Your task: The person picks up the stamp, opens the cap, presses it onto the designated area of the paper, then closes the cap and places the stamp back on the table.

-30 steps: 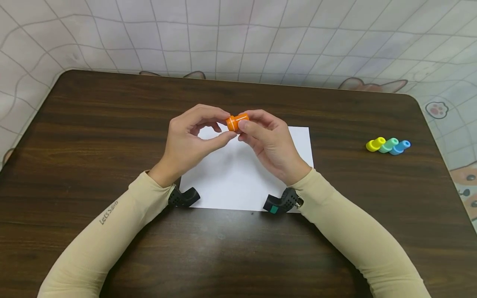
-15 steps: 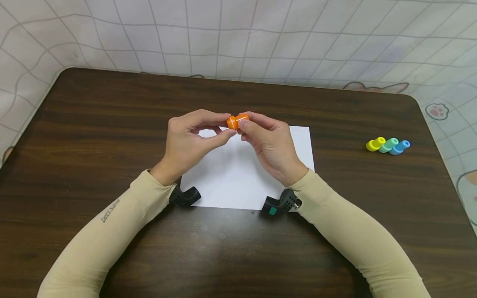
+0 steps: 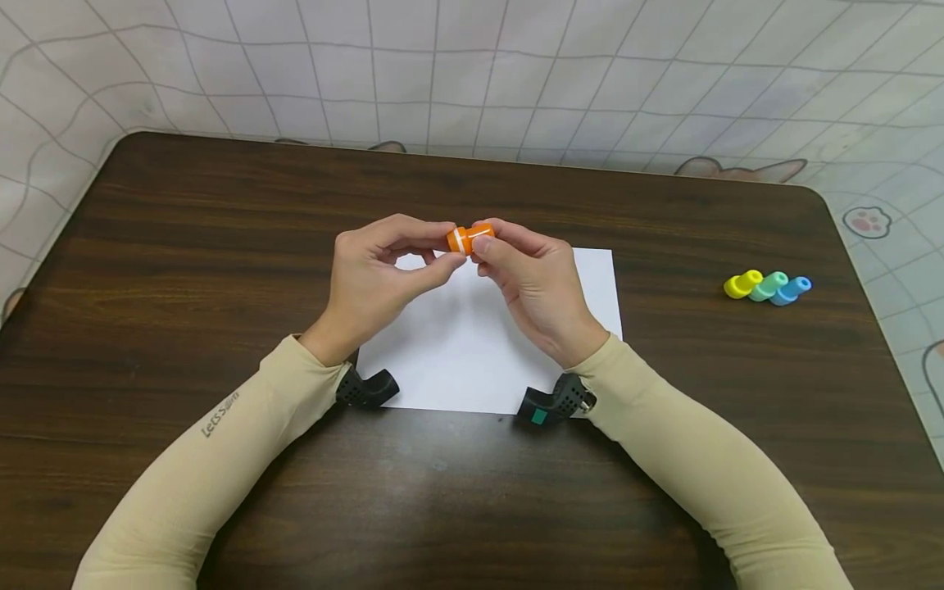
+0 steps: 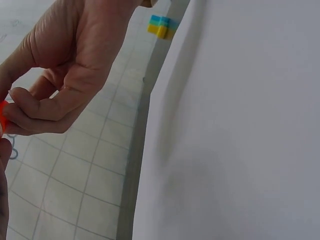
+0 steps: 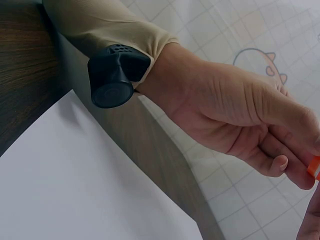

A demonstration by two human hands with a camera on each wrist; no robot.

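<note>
My left hand (image 3: 372, 266) pinches the wide end of a small orange stamp-like piece (image 3: 482, 231) between thumb and index finger. The thumb and fingers of my right hand (image 3: 542, 283) grip its narrower end. Held level in the air, the piece shows a white band between its two orange parts, over the far edge of a white paper sheet (image 3: 472, 360). In the left wrist view only an orange sliver of the piece (image 4: 3, 117) appears at the left edge, by the right fingers. From the right wrist, the left hand (image 5: 230, 102) covers most of it.
Three similar stubby pieces, yellow (image 3: 742, 284), green (image 3: 769, 287) and blue (image 3: 791, 291), stand side by side at the right of the dark wooden table (image 3: 221, 246). A white curtain-like sheet with grid lines (image 3: 472, 74) hangs behind the table's far edge.
The white band between the two orange parts has become wider. Both hands stay in nearly the same place and keep their grips.
</note>
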